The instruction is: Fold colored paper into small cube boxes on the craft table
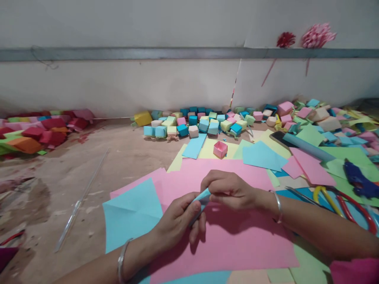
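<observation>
Between my two hands is a small folded piece of light blue paper (pixel 203 197), held above a large pink paper sheet (pixel 237 240). My left hand (pixel 180 217) grips its lower left part, thumb on top and fingers beneath. With fingertips pinched together, my right hand (pixel 231 189) holds the upper right end. Part of the folded paper is hidden by the fingers. A creased light blue square sheet (pixel 130 213) lies left of my left hand. Beyond my hands a small open pink paper box (pixel 220 149) sits on yellow paper.
Rows of small coloured paper boxes (pixel 194 122) line the wall. On the right are scissors (pixel 349 205), a blue glue gun (pixel 361 177), a phone (pixel 280 139) and loose paper. A glue stick (pixel 74 213) lies left; more folded paper shapes (pixel 44 130) are heaped at far left.
</observation>
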Demonstrator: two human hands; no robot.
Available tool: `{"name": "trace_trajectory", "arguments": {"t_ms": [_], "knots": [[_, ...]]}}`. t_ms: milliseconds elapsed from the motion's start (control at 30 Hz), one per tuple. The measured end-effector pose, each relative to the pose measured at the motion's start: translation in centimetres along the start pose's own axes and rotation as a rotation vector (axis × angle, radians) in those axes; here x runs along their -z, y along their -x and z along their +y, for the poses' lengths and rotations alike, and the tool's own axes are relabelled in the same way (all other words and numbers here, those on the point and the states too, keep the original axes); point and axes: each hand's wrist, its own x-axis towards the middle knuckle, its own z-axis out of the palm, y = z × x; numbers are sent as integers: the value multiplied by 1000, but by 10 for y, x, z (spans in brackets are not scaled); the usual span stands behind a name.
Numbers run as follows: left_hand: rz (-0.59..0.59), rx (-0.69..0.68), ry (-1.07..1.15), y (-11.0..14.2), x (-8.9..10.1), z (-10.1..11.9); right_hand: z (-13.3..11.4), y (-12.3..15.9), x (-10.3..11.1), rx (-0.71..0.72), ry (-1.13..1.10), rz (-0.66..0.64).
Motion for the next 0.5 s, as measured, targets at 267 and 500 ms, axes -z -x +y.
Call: {"name": "trace_trajectory", "arguments": {"t_ms": [267,500], "knots": [[137,-241,-563,4,10,6,-7,1,-13,-50,36,245],[90,-214,-600,5,1,9,-12,4,-20,-104,-8,328]]}}
